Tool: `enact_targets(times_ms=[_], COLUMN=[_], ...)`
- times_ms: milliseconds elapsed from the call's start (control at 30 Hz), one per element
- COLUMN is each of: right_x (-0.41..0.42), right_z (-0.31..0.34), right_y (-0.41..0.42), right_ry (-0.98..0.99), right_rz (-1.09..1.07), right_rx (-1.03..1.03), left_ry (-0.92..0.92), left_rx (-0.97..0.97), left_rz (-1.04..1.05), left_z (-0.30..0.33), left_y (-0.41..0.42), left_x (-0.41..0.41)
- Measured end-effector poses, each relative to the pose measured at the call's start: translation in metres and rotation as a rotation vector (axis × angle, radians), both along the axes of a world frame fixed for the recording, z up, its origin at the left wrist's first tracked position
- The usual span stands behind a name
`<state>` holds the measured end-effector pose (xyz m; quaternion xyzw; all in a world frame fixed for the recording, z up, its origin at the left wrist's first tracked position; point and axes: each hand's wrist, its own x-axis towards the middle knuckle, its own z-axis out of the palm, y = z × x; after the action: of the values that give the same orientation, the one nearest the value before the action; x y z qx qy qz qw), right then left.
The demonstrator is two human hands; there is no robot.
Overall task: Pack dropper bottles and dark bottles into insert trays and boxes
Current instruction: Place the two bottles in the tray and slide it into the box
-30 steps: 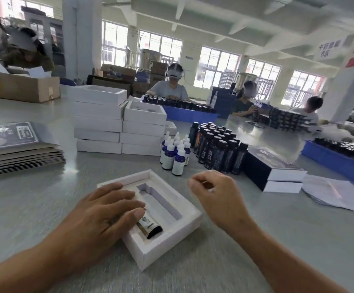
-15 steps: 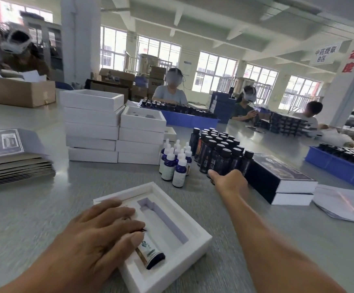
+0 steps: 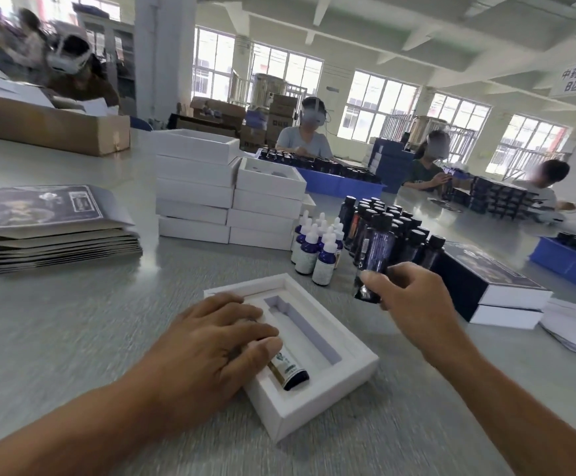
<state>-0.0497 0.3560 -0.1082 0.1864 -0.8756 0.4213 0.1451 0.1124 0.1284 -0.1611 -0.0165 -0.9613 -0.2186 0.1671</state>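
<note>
Daylight floods in from the tall multi-pane windows (image 3: 379, 111) along the far wall, which are blown out to near white. The grey matte tabletop (image 3: 73, 321) carries a soft pale sheen and only faint shadows under the hands. Motion blur smears the table's grain toward the lower edges and softens the blurred figures at upper left (image 3: 39, 53). Wide-angle distortion bends the white square pillar (image 3: 164, 56) and ceiling beams.
</note>
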Motion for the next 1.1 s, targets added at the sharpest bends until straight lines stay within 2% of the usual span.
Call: enact_targets(times_ms=[100,200,300,733,967,1100], right_x=[0.049,0.072,0.075,0.071,0.056,0.061], right_z=[-0.001,-0.013,-0.014,-0.011,-0.012,-0.015], right_y=[-0.012,-0.026,-0.03,-0.02,-0.014,-0.016], right_ry=[0.041,0.231,0.339,0.201,-0.115,-0.052], right_rz=[0.179,0.167,0.152,0.267,0.409,0.346], right_rx=[0.168,0.469,0.601,0.647,0.494,0.508], left_ry=[-0.004,-0.019,-0.027,-0.013,-0.008,-0.009], left_rx=[-0.012,-0.014,-0.009,-0.004,-0.016,-0.049], left_rz=[0.01,0.015,0.013,0.0,0.011,0.017], left_z=[0.002,0.003,0.005,0.002,-0.003,-0.002], left_y=[0.002,0.004,0.004,0.002,0.002,0.003], left_x=[0.002,0.004,0.006,0.005,0.003,0.004])
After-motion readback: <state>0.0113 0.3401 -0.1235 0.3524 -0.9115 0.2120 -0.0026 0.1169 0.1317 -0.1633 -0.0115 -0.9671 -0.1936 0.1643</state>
